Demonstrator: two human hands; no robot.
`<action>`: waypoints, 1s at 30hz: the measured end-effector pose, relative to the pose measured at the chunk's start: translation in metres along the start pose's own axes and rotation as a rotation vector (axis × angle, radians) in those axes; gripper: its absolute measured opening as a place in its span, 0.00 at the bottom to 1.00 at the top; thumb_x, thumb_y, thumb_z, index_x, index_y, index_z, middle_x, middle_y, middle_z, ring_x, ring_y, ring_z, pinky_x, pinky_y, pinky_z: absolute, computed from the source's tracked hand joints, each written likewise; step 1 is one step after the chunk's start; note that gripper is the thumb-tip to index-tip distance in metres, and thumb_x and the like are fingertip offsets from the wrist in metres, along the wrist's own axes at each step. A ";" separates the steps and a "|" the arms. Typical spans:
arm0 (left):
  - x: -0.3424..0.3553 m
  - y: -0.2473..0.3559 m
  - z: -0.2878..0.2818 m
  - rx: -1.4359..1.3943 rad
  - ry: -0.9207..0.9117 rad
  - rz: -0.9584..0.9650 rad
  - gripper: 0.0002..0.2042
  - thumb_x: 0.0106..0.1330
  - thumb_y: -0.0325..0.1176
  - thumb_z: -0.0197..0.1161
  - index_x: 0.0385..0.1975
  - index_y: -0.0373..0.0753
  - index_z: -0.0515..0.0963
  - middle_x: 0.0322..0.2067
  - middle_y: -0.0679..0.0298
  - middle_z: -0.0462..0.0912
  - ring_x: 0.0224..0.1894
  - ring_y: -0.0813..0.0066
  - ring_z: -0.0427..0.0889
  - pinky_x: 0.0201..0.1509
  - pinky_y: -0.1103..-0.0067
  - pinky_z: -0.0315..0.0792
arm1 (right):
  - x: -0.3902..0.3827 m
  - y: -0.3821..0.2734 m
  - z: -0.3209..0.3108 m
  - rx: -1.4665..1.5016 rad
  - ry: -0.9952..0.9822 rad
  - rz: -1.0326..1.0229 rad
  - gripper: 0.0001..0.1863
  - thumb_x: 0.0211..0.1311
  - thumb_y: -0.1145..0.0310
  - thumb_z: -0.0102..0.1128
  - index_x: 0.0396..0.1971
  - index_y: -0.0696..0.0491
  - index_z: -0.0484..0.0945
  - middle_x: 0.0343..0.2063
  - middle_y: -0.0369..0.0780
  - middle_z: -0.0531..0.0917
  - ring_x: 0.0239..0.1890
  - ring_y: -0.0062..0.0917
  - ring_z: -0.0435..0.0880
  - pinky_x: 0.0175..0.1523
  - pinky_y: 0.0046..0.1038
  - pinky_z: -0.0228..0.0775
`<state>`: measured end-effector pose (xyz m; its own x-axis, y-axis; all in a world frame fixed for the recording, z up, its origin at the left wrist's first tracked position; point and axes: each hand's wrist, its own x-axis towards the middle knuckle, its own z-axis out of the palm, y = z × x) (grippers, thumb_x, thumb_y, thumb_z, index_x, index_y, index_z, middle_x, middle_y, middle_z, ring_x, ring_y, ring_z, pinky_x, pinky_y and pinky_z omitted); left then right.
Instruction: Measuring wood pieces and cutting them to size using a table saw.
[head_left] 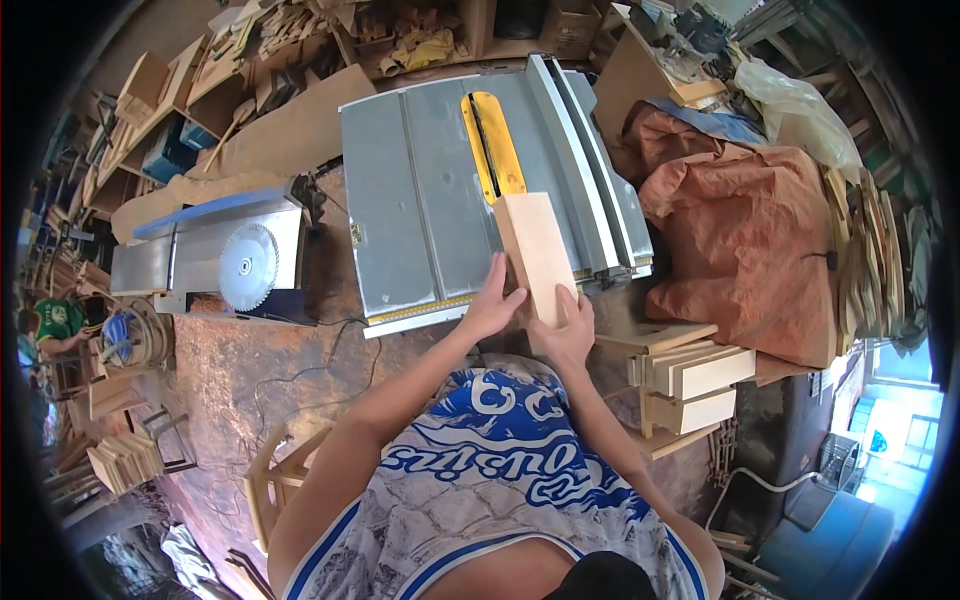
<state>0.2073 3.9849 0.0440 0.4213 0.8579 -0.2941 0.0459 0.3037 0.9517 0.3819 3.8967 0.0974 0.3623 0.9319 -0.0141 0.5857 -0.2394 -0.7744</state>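
A pale wooden board (541, 240) lies on the grey table saw top (385, 200), its far end at the near end of the yellow throat plate (488, 140). My right hand (566, 332) is closed round the board's near end, thumb and fingers on its sides. To the left of the board, my left hand (490, 305) has its fingers stretched forward and apart from the thumb, whose tip is close to the board's edge; whether it touches cannot be told. A long metal rip fence (565, 150) runs along the right of the board. A dark slot runs down the throat plate.
Left stands a jointer-like machine (140, 268) with a bare round saw blade (248, 266) on it. Orange-brown sheeting (735, 240) covers something at right. Cut wooden blocks (700, 370) are stacked near my right arm. Cables (300, 380) cross the dusty floor. A co-worker in green (60, 318) is far left.
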 end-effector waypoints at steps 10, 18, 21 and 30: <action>0.077 -0.003 0.032 0.912 0.011 0.332 0.43 0.77 0.54 0.54 0.82 0.32 0.47 0.81 0.48 0.54 0.84 0.50 0.49 0.85 0.53 0.42 | 0.032 0.026 -0.008 -0.220 0.254 -0.465 0.17 0.52 0.69 0.76 0.44 0.55 0.86 0.50 0.47 0.84 0.55 0.46 0.82 0.61 0.45 0.75; 0.098 0.003 0.039 0.842 -0.038 0.272 0.43 0.77 0.55 0.54 0.81 0.32 0.48 0.81 0.47 0.53 0.84 0.46 0.47 0.85 0.51 0.36 | 0.001 0.053 -0.042 -0.139 0.289 -0.375 0.13 0.51 0.77 0.69 0.39 0.53 0.87 0.44 0.44 0.86 0.53 0.45 0.82 0.62 0.44 0.75; 0.106 0.015 0.047 0.805 -0.015 0.276 0.44 0.75 0.56 0.57 0.81 0.31 0.51 0.80 0.45 0.56 0.83 0.45 0.49 0.84 0.51 0.37 | 0.016 0.054 -0.062 -0.223 0.246 -0.480 0.16 0.49 0.78 0.68 0.41 0.53 0.87 0.47 0.44 0.85 0.56 0.46 0.80 0.64 0.47 0.73; 0.104 0.012 0.084 0.760 0.302 0.306 0.43 0.70 0.53 0.66 0.76 0.28 0.61 0.74 0.45 0.68 0.79 0.46 0.61 0.83 0.53 0.45 | 0.153 0.096 -0.133 -0.306 0.223 -0.437 0.27 0.63 0.63 0.65 0.62 0.55 0.81 0.59 0.55 0.81 0.60 0.53 0.78 0.68 0.49 0.69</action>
<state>0.3282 4.0431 0.0323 0.2605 0.9625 0.0759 0.6070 -0.2244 0.7624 0.5895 3.9799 0.1051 0.1644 0.8899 0.4255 0.8865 0.0558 -0.4593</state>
